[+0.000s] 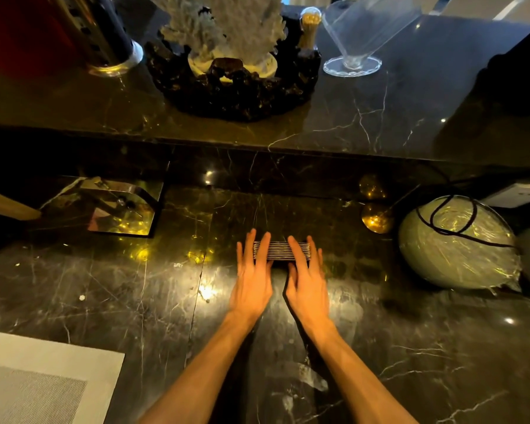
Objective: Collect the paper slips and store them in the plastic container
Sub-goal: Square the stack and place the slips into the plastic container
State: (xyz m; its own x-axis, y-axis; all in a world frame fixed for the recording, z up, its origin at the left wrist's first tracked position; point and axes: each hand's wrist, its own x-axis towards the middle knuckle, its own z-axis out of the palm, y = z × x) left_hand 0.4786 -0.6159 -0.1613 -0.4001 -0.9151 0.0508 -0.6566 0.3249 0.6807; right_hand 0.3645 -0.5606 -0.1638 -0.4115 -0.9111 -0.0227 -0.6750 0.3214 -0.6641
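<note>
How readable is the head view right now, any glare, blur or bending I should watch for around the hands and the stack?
Head view: dim, warm light; bright glare spots on the polished counter left of the hands. The left hand and right hand look slightly motion-blurred over the paper stack, whose edges still read. Wide-angle bending curves the ledge. The clear container is faint.

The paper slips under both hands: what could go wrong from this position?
Both the left hand and right hand lie flat on the paper slips, not gripping, so the stack may fan out on the glossy marble counter. The clear plastic container stands far off on the upper ledge, so slips could drop in transit.
</note>
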